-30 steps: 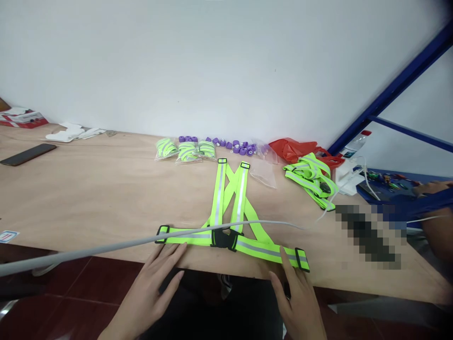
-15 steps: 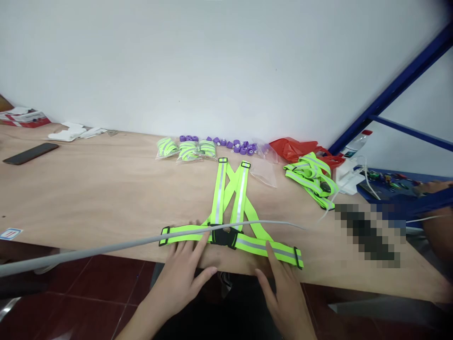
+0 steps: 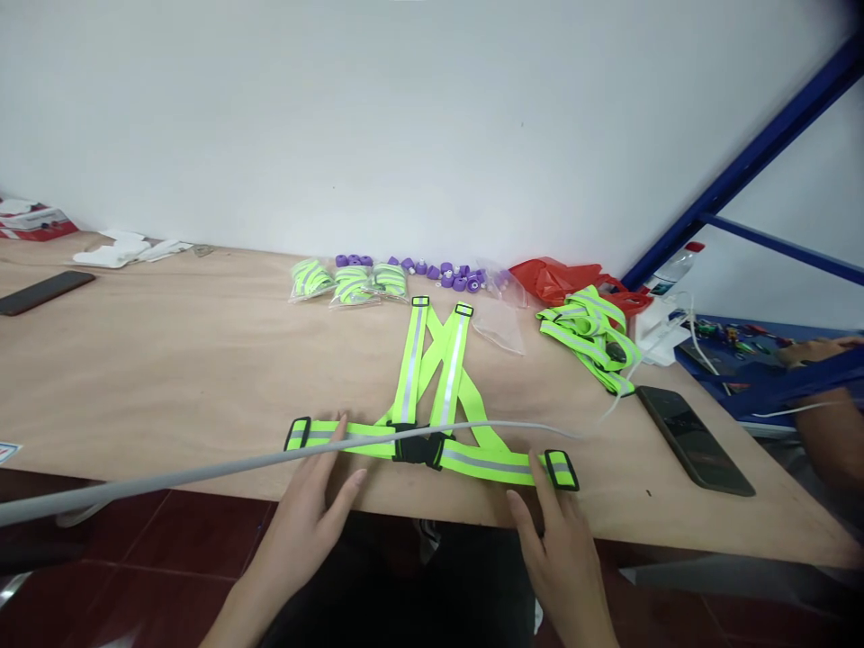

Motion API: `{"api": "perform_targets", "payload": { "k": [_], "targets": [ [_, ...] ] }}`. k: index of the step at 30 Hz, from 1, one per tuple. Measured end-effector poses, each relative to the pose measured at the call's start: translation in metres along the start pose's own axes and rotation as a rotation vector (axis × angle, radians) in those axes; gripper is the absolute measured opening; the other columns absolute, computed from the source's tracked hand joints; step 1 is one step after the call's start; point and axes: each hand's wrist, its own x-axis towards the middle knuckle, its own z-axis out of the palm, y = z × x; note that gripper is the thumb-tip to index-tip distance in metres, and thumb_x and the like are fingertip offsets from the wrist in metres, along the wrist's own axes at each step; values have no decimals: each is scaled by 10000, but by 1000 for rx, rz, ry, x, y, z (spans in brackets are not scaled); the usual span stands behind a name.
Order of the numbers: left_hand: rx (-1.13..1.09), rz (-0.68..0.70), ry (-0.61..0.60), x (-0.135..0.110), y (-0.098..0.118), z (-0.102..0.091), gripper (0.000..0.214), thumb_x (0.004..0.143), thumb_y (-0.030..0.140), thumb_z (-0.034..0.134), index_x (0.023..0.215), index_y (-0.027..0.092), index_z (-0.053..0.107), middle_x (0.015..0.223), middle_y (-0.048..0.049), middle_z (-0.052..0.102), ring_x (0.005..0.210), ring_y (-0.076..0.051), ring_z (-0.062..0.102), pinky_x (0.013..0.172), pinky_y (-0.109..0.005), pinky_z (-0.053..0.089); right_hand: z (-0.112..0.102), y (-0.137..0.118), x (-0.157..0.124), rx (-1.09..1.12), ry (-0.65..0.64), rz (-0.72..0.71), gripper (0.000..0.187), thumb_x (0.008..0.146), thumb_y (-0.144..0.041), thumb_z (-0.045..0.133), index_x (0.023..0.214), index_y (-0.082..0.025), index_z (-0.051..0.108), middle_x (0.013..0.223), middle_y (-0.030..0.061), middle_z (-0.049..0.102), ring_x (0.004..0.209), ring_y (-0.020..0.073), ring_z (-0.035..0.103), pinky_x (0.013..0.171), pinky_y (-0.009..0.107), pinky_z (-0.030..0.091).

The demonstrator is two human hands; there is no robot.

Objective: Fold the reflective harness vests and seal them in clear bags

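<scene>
A fluorescent yellow-green reflective harness (image 3: 449, 373) lies spread on the wooden table, its shoulder straps pointing toward the wall. Its black buckle (image 3: 417, 445) sits in the middle of the waist belt. At the belt's left part rests my left hand (image 3: 311, 504), fingers stretched and thumb apart. My right hand (image 3: 557, 531) lies at the belt's right end, near the black slider (image 3: 562, 470), with its fingers spread. Neither hand grips anything. A grey cable (image 3: 222, 468) crosses in front of the belt and hides a little of it.
Behind lie bagged harnesses (image 3: 352, 285), purple rollers (image 3: 459, 277) and a clear plastic bag (image 3: 499, 326). To the right are a loose harness (image 3: 594, 337), a red bag (image 3: 560, 281) and a phone (image 3: 695, 441). Another person's arm (image 3: 827, 432) shows at far right. A dark phone-like slab (image 3: 46, 292) lies left.
My left hand has slid left along the belt and my right hand slightly right. The belt's ends lie a little differently, with the right end turned up more. The view has shifted slightly.
</scene>
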Motion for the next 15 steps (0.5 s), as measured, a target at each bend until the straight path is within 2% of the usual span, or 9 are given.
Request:
{"api": "perform_targets", "payload": {
  "k": [4,7,9,11,15],
  "targets": [
    [-83,-45,89,-7,-4,-4,670,1023,450,510,1627,324,248,1637,-70,377,1524,-345,294,1218,-562,294,2,-4,0,5,26,29,631,1043,-513,390,1590,-203,344,1474,182,539,1366,395,508,1016,555,510],
    [-119,-64,112,-16,-6,-2,649,1000,452,553,1599,330,335,1615,-62,415,1509,-359,322,1205,-565,319,3,-7,1,3,22,24,648,1041,-512,395,1603,-200,311,1521,185,493,1392,399,483,1016,562,512],
    [-150,-84,127,-20,-7,0,611,988,453,575,1563,323,416,1580,-63,471,1494,-363,351,1199,-561,332,1,-5,1,-20,-4,19,635,1038,-501,406,1599,-214,327,1440,171,580,1322,385,556,957,534,552],
    [-203,-107,135,-22,-7,0,593,984,454,585,1545,317,450,1570,-62,485,1496,-360,349,1206,-560,321,-6,1,0,-76,-12,-16,602,1025,-501,437,1561,-228,416,1295,150,687,1197,371,645,869,490,590],
    [-363,-153,115,-20,-3,0,639,986,456,593,1576,329,385,1605,-58,434,1533,-336,275,1243,-550,248,-27,12,-4,-227,143,-30,493,991,-495,516,1401,-248,635,1040,109,781,908,317,746,691,380,590]
  ]
}}
